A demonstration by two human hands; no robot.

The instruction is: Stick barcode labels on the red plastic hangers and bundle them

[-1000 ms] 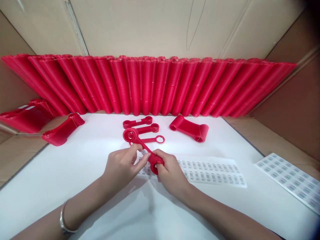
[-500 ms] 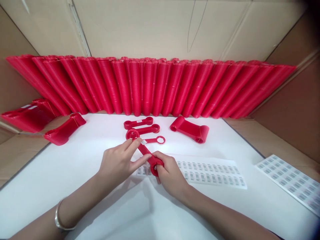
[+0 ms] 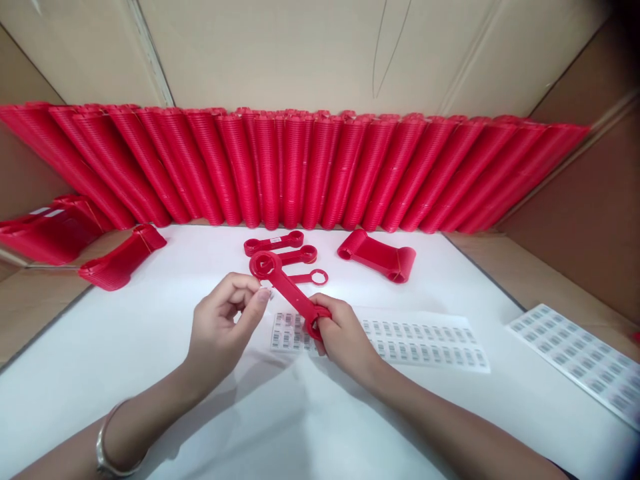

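My right hand [image 3: 345, 340] is closed around the near ring of a red plastic link [image 3: 291, 293], a flat bar with a ring at each end. The link slants up and left above the table. To its left, my left hand [image 3: 227, 320] pinches a small white sticker [image 3: 267, 291] between thumb and index finger, apart from the link. Just behind lie a thin red link [image 3: 303, 279], another red link [image 3: 300, 255] and a red link with a white label [image 3: 274, 243]. A sheet of barcode stickers [image 3: 425, 343] lies partly under my right hand.
Tall stacks of red links [image 3: 295, 170] line the back against a cardboard wall [image 3: 280, 53]. Shorter bundles lie at right [image 3: 377, 256] and left [image 3: 123, 257], with a labelled stack [image 3: 55, 230] at far left. A second barcode sheet [image 3: 580, 360] lies at right.
My left hand has drawn back left and down from the link, with the small white sticker in its fingertips. My right hand still holds the link in nearly the same place.
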